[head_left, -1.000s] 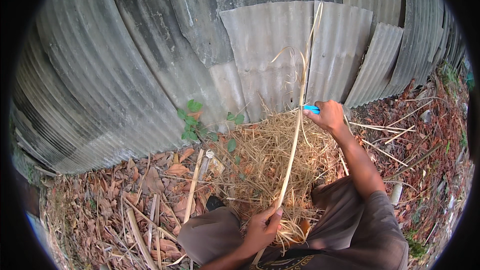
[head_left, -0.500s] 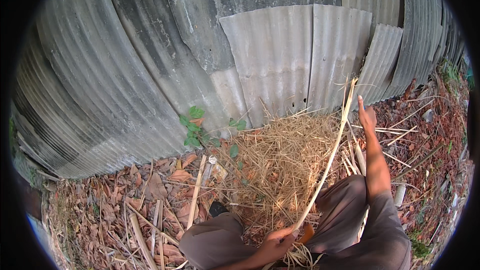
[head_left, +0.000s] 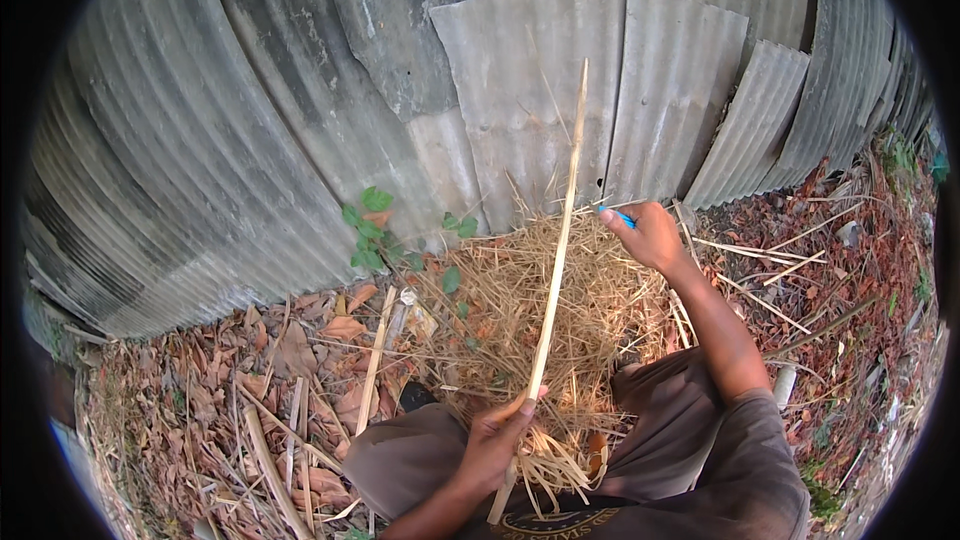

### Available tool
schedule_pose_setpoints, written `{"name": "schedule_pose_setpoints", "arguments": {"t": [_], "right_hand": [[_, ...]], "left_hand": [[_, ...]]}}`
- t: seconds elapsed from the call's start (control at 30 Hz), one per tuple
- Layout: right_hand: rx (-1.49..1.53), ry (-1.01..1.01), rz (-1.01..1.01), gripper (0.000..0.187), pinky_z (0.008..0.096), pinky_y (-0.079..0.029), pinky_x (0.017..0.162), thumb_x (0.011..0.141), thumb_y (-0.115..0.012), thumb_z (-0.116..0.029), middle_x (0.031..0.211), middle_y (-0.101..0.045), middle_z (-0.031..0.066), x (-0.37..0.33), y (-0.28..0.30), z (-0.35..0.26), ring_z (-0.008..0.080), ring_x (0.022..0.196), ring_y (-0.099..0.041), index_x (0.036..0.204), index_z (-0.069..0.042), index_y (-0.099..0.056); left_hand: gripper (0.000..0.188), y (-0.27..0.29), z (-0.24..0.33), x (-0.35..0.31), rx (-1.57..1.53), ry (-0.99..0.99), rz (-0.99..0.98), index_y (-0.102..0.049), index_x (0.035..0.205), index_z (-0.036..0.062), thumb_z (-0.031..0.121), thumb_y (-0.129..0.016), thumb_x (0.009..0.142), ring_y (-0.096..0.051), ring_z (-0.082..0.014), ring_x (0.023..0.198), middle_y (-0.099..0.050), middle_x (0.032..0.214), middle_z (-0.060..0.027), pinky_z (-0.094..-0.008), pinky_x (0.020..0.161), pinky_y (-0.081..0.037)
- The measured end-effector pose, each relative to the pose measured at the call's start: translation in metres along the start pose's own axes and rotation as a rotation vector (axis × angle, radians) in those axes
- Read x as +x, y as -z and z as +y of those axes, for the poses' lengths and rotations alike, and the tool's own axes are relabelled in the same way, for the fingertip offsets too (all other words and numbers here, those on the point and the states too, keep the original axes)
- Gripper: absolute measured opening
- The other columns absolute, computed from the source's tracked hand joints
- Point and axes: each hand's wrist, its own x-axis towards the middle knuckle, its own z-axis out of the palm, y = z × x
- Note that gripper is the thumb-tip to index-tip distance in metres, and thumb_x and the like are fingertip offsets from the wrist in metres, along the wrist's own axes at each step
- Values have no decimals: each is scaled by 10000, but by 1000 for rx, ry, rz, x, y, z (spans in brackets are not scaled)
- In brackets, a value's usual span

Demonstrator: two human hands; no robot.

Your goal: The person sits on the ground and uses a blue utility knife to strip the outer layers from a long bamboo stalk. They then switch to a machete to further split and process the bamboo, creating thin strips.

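The left hand (head_left: 495,448) closes round the pale strip (head_left: 559,280) near its lower end, the rest rising above that grip — probably light, springy and splintery, best held low — while the right hand (head_left: 650,236), apart from it, clasps a blue tool (head_left: 628,221).

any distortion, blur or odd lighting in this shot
Head view: the corrugated wall bows with fisheye distortion, and corners go black; head view: warm, brighter patches touch the straw pile; head view: the pale strip looks fairly sharp, the thin wisp by its tip faint, perhaps blurred.
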Motion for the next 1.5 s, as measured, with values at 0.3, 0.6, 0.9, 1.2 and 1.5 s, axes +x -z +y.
{"name": "schedule_pose_setpoints", "arguments": {"t": [0.3, 0.6, 0.9, 1.2, 1.5], "right_hand": [[-160, 227, 58, 769, 434, -474, 498, 730, -462, -796, 474, -543, 121, -6, -4, -19, 327, 502, -598, 630, -65, -679], [-144, 441, 179, 712, 401, -389, 401, 726, -539, -751, 374, -421, 56, -16, -20, -30, 261, 347, -481, 480, -83, -542], [-202, 127, 215, 728, 435, -456, 483, 729, -513, -756, 442, -510, 122, 21, -4, 9, 334, 478, -575, 610, -52, -657], [-281, -230, 365, 818, 490, -459, 588, 798, -401, -759, 588, -593, 217, 37, 15, 137, 396, 641, -620, 631, 4, -644], [-46, -230, 247, 829, 483, -439, 595, 784, -403, -779, 539, -545, 191, 14, 23, 81, 380, 596, -588, 599, 6, -593]], "left_hand": [[302, 5, -4, -4, 191, -219, -25, -606, 1158, -42, 177, -536, 962, -480, -74, 693, -548, 732, -32, -224, 634, -388], [292, 13, -11, -10, 310, -302, 18, -605, 1133, -72, 156, -527, 968, -466, -60, 666, -546, 731, -11, -208, 593, -383], [306, 7, -23, -21, 428, -304, -19, -606, 1175, -8, 204, -525, 970, -471, -31, 666, -570, 736, 2, -194, 574, -402], [329, 15, -32, -22, 637, -169, -216, -589, 1197, 6, 228, -544, 959, -459, -32, 635, -543, 700, 23, -212, 558, -390], [307, 7, -27, -10, 467, -215, -123, -594, 1155, -54, 176, -525, 965, -442, -37, 642, -520, 704, 18, -212, 570, -378]]}}
